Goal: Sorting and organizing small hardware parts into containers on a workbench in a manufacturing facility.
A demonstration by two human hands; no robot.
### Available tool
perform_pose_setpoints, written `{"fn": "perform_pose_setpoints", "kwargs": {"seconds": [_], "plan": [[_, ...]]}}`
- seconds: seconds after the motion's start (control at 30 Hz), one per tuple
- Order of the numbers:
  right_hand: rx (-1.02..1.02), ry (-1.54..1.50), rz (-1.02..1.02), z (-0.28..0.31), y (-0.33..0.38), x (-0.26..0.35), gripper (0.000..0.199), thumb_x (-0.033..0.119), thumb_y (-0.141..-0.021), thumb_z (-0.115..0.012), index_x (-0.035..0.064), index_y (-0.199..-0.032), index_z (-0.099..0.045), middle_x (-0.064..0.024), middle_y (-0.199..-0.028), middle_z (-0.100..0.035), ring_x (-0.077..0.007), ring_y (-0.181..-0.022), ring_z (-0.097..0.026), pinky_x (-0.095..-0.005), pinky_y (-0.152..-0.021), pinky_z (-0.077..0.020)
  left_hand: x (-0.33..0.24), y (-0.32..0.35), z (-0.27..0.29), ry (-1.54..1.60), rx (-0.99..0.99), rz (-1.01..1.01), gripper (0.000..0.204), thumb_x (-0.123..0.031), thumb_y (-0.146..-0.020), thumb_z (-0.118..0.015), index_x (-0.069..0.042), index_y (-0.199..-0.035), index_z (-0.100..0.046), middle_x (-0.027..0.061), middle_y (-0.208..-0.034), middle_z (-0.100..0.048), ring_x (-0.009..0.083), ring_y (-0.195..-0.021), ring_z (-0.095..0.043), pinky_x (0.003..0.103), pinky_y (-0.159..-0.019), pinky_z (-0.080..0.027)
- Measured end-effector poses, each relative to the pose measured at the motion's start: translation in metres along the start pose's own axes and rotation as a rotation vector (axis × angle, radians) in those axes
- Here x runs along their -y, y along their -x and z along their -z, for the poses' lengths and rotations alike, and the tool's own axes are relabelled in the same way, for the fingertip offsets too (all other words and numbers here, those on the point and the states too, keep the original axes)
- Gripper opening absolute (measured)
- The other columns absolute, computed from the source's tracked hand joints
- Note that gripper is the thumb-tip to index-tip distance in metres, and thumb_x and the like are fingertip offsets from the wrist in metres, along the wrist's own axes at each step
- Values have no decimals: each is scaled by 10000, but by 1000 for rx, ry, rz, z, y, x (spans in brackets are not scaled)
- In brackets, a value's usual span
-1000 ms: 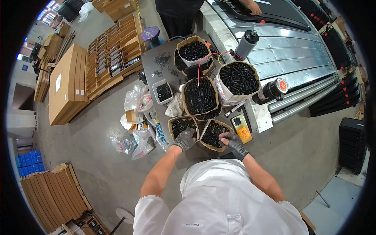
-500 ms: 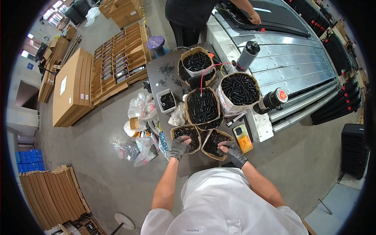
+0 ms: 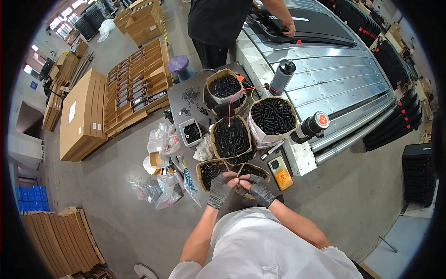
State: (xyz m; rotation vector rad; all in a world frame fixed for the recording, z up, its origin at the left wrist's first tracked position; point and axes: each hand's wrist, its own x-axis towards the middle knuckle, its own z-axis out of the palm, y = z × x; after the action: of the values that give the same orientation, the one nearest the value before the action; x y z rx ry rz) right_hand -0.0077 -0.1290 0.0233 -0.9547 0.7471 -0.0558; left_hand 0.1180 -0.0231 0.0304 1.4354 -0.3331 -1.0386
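Note:
My left hand and my right hand, in grey fingerless-style gloves, meet fingertip to fingertip. Both are closed in a pinch; whatever lies between them is too small to make out. Beneath them stand two small open cardboard boxes: the near left box holds black screw-like parts, and the near right box is partly hidden by my hands. Just beyond is a larger box of black bolts. A second bin of black bolts stands to its right, another farther back.
A phone lies right of the boxes, near a marker pen. Two black cylindrical tools stand by the metal roller table. Across it a person handles a black frame. Plastic bags lie left of the table; a small white box holds black parts.
My hands have come together from over the two separate small boxes, fingertips now touching. The view has shifted slightly, and the other person's hand has moved a little over the black frame.

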Motion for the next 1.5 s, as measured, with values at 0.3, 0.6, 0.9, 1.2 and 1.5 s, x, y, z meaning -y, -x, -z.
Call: {"fn": "perform_pose_setpoints", "kwargs": {"seconds": [0.3,0.6,0.9,1.2,1.5], "plan": [[-32,-412,-102,3,9,2,274,113,-903,-593,-16,-1138,-538,-120,-1047,-623,-205,-960,-619,-338,-858,-517,26,6,-8,240,-50,151,277,-172,-855,-665,11,-1062,-651,28,-917,-636,103,-825,-558,245,-772,-452],[-50,-654,-127,22,16,1,163,98,-882,-613,38,-1033,-602,-64,-1002,-636,-173,-921,-616,-312,-830,-528,-27,8,2,598,48,7,266,-207,-933,-560,-27,-1129,-578,82,-991,-610,177,-890,-579,307,-813,-472],[-47,-583,-163,31,2,-21,132,61,-874,-613,45,-1004,-597,-61,-981,-641,-167,-857,-608,-306,-755,-538,-108,-38,-10,315,84,-211,422,-110,-883,-606,-4,-1275,-492,58,-1004,-606,117,-815,-583,235,-745,-484],[-41,-680,-208,38,-7,-35,128,16,-870,-596,26,-997,-574,-100,-1012,-642,-204,-865,-629,-340,-753,-556,-168,-95,-19,199,-18,-275,361,-53,-824,-664,35,-1158,-557,79,-896,-649,156,-753,-616,274,-701,-511],[21,-692,-172,43,-10,-44,142,50,-886,-591,-7,-1016,-586,-97,-980,-644,-203,-883,-630,-326,-766,-556,-202,-105,-29,255,168,-175,358,-80,-841,-666,8,-1173,-565,55,-923,-630,136,-772,-599,256,-699,-506]]}}
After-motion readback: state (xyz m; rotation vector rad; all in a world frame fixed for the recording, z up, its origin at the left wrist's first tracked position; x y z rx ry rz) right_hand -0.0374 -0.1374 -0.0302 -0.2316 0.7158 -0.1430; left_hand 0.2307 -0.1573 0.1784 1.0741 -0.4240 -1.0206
